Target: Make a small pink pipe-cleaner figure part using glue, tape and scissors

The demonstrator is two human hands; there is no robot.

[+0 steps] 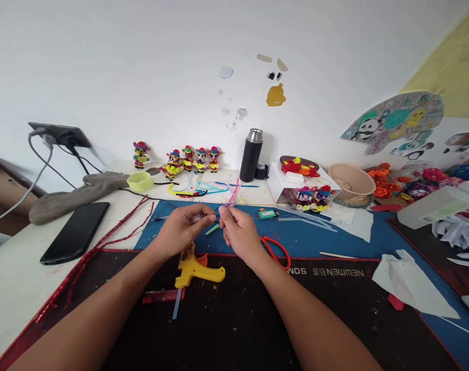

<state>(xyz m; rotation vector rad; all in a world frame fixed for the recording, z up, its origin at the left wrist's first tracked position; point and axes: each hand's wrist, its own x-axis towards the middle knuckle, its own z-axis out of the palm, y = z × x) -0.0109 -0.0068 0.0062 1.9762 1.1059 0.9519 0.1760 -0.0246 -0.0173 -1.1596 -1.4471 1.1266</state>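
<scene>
My left hand (190,226) and my right hand (238,226) meet over the mat, fingertips almost touching. Both are closed in a pinch. A small pale purple bit (196,218) shows inside the left hand's curled fingers; its kind is unclear. Whatever the right fingertips pinch is too small to name. Pink pipe cleaners (233,193) rise just behind the right fingertips; I cannot tell whether they are held. Below the left hand lies a yellow glue gun (199,271) with a clear glue stick (177,304) at its back. Red-handled scissors (277,251) lie beside my right wrist.
Pipe-cleaner figures (174,164) and a black thermos (252,155) stand by the wall. Red tinsel stems (103,242) and a phone (75,233) lie left. To the right are a white box (275,181), a bowl (352,180) and white paper (412,283).
</scene>
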